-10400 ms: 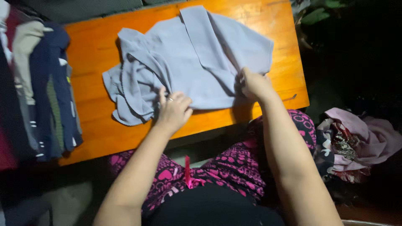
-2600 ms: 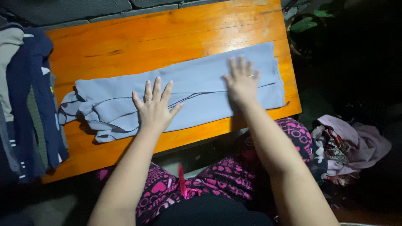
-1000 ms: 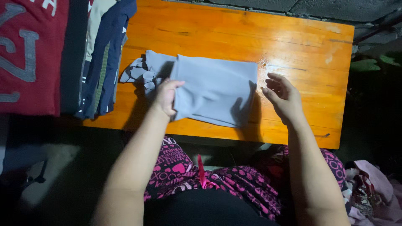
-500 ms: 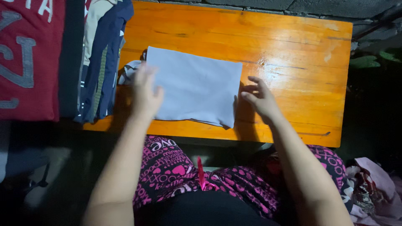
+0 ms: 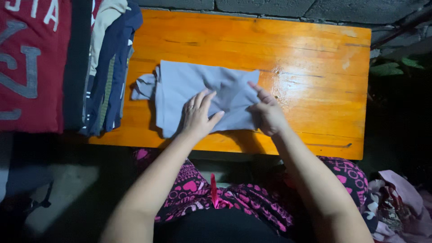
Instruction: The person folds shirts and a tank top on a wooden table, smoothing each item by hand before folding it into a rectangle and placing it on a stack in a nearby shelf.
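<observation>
A light grey garment point(image 5: 189, 87), folded into a rough rectangle, lies on the orange wooden bench point(image 5: 306, 58). A crumpled end of it sticks out at its left side. My left hand point(image 5: 198, 117) lies flat on the garment's near middle, fingers spread, a ring on one finger. At the cloth's right edge my right hand point(image 5: 267, 112) has its fingers closed on the fabric; the palm is hidden.
A stack of folded clothes point(image 5: 108, 63) in navy, cream and red covers the bench's left end. A grey block wall point(image 5: 315, 9) runs behind. A pile of pink and patterned clothes point(image 5: 396, 202) lies on the dark floor at the lower right.
My left hand has moved right, from the cloth's left edge onto its middle. My right hand has closed on the right edge. The neat rectangle now shows creases.
</observation>
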